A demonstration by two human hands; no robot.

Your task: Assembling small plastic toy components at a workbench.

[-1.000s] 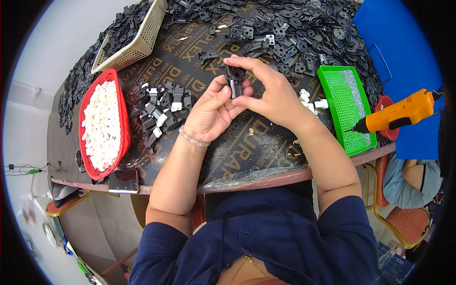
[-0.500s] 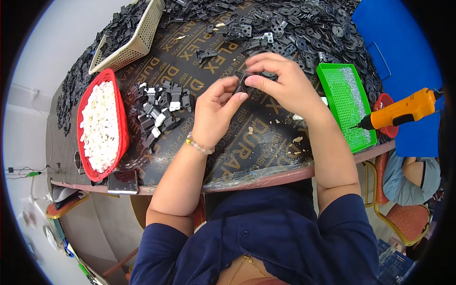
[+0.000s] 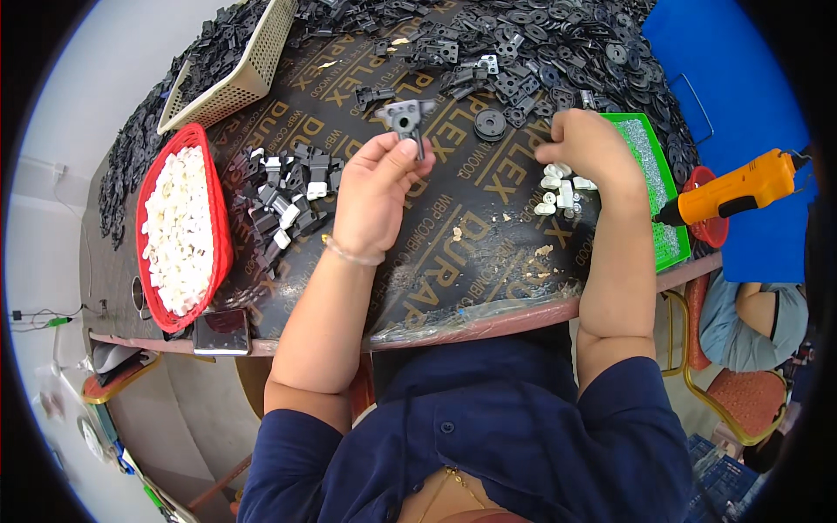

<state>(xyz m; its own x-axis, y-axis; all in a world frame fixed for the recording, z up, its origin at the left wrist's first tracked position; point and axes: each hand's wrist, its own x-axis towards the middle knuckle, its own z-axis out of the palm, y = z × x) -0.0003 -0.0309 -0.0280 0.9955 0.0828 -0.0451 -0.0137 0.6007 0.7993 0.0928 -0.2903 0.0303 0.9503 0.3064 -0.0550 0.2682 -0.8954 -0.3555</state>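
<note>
Between the thumb and fingers of the left hand (image 3: 377, 187), one dark grey plastic bracket with a round central hole (image 3: 413, 112) is grasped by its narrow stem, raised above the table, its wide holed head left uncovered. Grip judged sound: thumb pressure should stay on the stem so that the head does not twist.

The right hand (image 3: 603, 155) is curled over a small group of glossy white plastic pieces (image 3: 551, 182), right of the bracket; whether its fingertips grasp one cannot be told. Good practice would be to pinch a single piece and leave its neighbours undisturbed.

Count, outward: at least six white pieces, others possibly hidden by the hand; one black ridged disc (image 3: 490, 125), lying between the hands and beyond them; one lone black bracket (image 3: 375, 97); one green perforated plastic tray (image 3: 673, 253); one orange-and-black power screwdriver (image 3: 737, 187); one red woven basket (image 3: 221, 235) of white pieces, too many to count; one beige lattice crate (image 3: 248, 83). The heaped black plastic parts (image 3: 540, 52) also defy counting.
</note>
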